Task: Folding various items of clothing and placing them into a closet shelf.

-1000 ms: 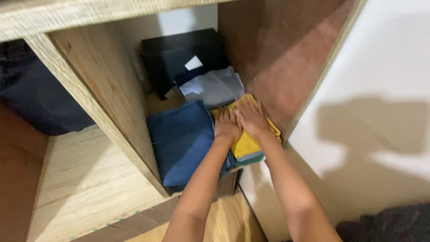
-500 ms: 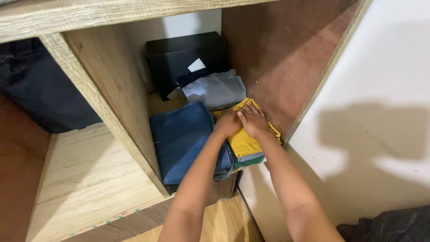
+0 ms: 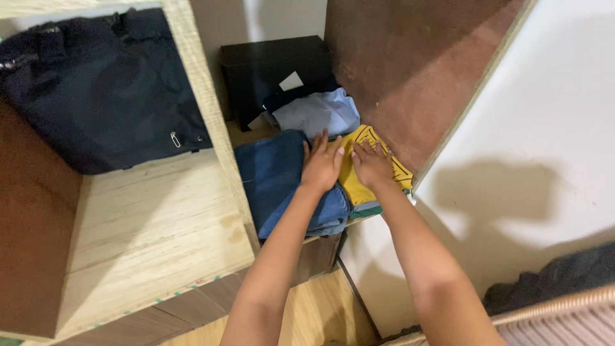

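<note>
The left hand (image 3: 322,164) was laid flat, fingers spread, across the folded blue jeans (image 3: 282,179) and yellow garment (image 3: 371,168). The right hand (image 3: 370,163) was pressed open on that yellow garment.

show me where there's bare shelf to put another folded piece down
The left shelf is bare wood in front of the dark bag. The right compartment is crowded: jeans, yellow shirt, pale shirt, black box, with both hands pressing there.

free: left shelf (image 3: 147,224) | blocked: black box (image 3: 269,70), divider (image 3: 211,128)
</note>
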